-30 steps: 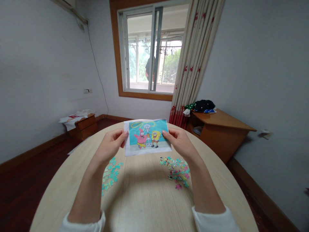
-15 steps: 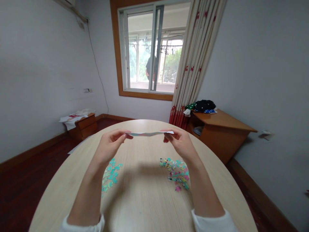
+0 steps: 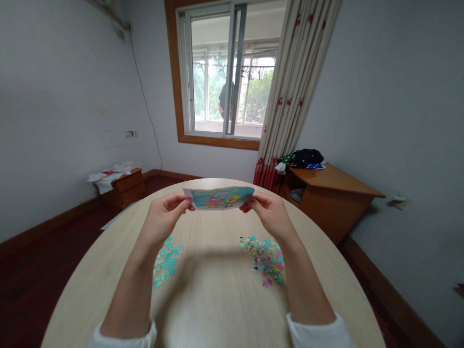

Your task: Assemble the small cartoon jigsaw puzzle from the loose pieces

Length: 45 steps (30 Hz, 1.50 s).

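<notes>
A picture sheet [image 3: 217, 198] with colourful cartoon characters on a teal ground is held up above the far part of the round table [image 3: 217, 299]. My left hand [image 3: 168, 210] pinches its left edge between thumb and fingers. At the opposite edge, my right hand [image 3: 266, 210] grips it the same way. Beside my left forearm lie loose teal jigsaw puzzle pieces [image 3: 168, 261], partly hidden by the arm. Mixed-colour puzzle pieces [image 3: 264, 258] lie near my right forearm, which covers some of them.
A wooden desk [image 3: 337, 186] with dark clothes [image 3: 306, 158] on it stands beyond the table at right. At left is a small wooden cabinet [image 3: 128, 186] with papers on top. A curtain [image 3: 282, 106] hangs beside the window [image 3: 212, 77].
The sheet has tilted from almost edge-on so that its printed face now shows. Both hands keep hold of it and have barely moved. The puzzle pieces lie as before.
</notes>
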{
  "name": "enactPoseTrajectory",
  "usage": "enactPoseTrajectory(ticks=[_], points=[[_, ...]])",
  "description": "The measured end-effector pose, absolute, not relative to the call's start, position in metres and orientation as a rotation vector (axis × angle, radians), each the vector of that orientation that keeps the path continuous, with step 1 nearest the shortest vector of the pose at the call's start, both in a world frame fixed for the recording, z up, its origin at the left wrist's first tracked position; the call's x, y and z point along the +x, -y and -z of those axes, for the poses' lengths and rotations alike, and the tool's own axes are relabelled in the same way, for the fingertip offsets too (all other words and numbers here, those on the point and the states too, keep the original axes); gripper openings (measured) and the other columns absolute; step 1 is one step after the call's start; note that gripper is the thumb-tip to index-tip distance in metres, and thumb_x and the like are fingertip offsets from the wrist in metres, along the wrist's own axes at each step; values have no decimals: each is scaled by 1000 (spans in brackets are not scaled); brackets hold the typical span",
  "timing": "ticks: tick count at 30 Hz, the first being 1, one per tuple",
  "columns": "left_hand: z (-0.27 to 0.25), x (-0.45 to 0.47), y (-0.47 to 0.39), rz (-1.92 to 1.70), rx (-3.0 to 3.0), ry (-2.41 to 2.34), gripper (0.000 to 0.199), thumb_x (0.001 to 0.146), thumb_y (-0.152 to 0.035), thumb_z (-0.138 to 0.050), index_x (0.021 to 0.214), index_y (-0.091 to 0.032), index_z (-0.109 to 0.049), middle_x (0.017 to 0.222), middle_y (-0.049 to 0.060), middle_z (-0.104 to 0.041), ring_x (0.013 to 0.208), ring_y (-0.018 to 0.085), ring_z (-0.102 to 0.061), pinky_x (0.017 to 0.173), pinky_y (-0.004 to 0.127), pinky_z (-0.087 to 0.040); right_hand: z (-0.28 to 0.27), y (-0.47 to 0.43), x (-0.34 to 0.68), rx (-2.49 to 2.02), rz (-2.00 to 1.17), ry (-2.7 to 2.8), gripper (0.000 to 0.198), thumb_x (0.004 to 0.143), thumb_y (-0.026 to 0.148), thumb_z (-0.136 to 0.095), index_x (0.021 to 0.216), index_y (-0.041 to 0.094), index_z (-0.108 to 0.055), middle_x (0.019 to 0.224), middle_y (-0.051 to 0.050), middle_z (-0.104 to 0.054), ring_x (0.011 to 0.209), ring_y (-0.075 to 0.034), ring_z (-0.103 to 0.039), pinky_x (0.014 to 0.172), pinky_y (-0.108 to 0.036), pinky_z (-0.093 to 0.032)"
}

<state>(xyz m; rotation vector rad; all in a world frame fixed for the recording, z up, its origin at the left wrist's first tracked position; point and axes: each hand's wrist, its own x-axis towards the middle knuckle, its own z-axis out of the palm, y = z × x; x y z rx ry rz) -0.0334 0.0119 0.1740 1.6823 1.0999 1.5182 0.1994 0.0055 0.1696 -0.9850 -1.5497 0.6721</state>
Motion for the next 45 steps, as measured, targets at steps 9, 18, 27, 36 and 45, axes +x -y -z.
enactPoseTrajectory(ticks=[9,18,27,36,45], points=[[-176,-35,-10,-1467,1763,-1183,29,68,-40,-58,52,-17,-50,47,-3,-45,47,9,-39,44,20,-30,-167,-5,200,-1134,-550,1622,43,74,52,-54,52,18,-44,51,3,-39,49,-9,-34,46,-23,-26],[-174,-38,-8,-1517,1761,-1175,28,68,-40,-55,53,-17,-49,48,-4,-41,48,8,-34,46,20,-27,-169,0,197,-1161,-522,1680,42,75,48,-51,49,19,-35,52,3,-31,51,-9,-28,48,-24,-23],[-176,-39,-6,-1527,1783,-1179,28,68,-34,-55,48,-17,-46,47,-3,-41,49,9,-37,49,22,-30,-171,1,196,-1179,-479,1676,42,75,46,-51,47,20,-34,50,4,-28,50,-9,-26,48,-25,-20],[-180,-37,-3,-1578,1790,-1173,26,72,-31,-53,49,-18,-47,48,-2,-43,50,10,-39,48,22,-33,-172,3,194,-1151,-427,1653,39,76,44,-51,49,18,-41,51,3,-33,51,-9,-30,49,-24,-24],[-175,-41,-6,-1613,1726,-1036,20,75,-31,-54,61,-16,-55,50,-4,-42,49,9,-37,49,22,-30,-176,9,194,-1056,-440,1542,39,75,47,-55,53,17,-44,53,3,-37,51,-8,-31,48,-23,-25]])
